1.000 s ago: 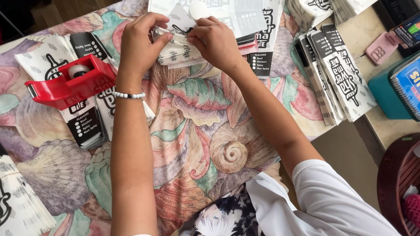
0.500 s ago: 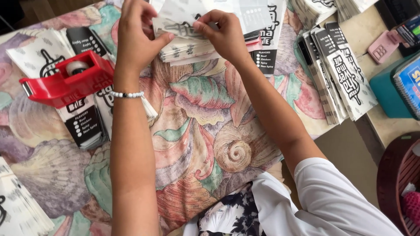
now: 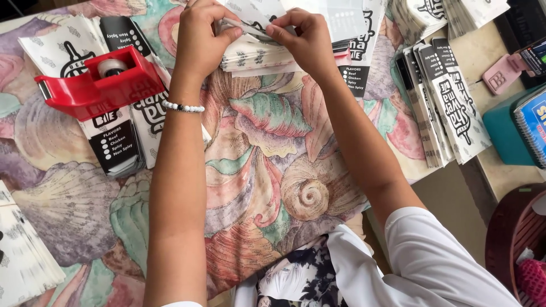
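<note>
My left hand (image 3: 203, 35) and my right hand (image 3: 301, 35) both pinch a folded white paper sleeve (image 3: 253, 29) with black print, lifted a little above a small stack of the same sleeves (image 3: 259, 58). The stack lies on a tablecloth with a seashell pattern (image 3: 273, 170). My left wrist wears a white bead bracelet (image 3: 183, 107). A red tape dispenser (image 3: 96, 84) rests to the left of my left arm, on top of more printed sleeves (image 3: 116, 142).
A row of printed sleeves (image 3: 446, 102) lies at the right table edge. Another pile (image 3: 25, 256) sits at the lower left. A pink object (image 3: 503, 74), a teal box (image 3: 503, 133) and a blue notebook (image 3: 532, 122) are on the right, a dark red basket (image 3: 515, 239) below them.
Both hands have shifted slightly up and away from me with the sleeve. My fingers have closed in tighter on its top edge.
</note>
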